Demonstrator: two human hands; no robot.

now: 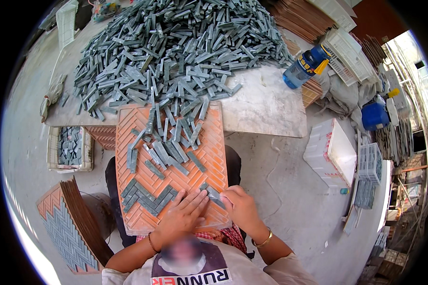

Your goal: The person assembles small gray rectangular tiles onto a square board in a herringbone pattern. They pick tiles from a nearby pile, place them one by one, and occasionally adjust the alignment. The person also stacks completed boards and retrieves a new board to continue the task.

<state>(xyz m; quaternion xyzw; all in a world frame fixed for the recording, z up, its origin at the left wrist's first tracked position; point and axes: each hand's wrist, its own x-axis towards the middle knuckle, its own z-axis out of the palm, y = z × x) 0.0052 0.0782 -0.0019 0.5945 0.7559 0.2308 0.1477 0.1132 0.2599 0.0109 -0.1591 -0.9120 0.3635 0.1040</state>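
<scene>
An orange herringbone mould tray rests in front of me, its grooves partly filled with grey-green stone strips in a zigzag near its lower side. My left hand lies flat on the tray, fingers stretched out over the laid strips, covering some of them. At the tray's right edge my right hand is closed, thumb and fingers at the end of a stone strip beside the left fingertips. Loose strips lie scattered over the tray's upper half.
A large heap of stone strips covers the table beyond, spilling onto the tray. A blue water jug stands at the table's right. A crate of pieces and stacked filled trays are at left, a white foam box at right.
</scene>
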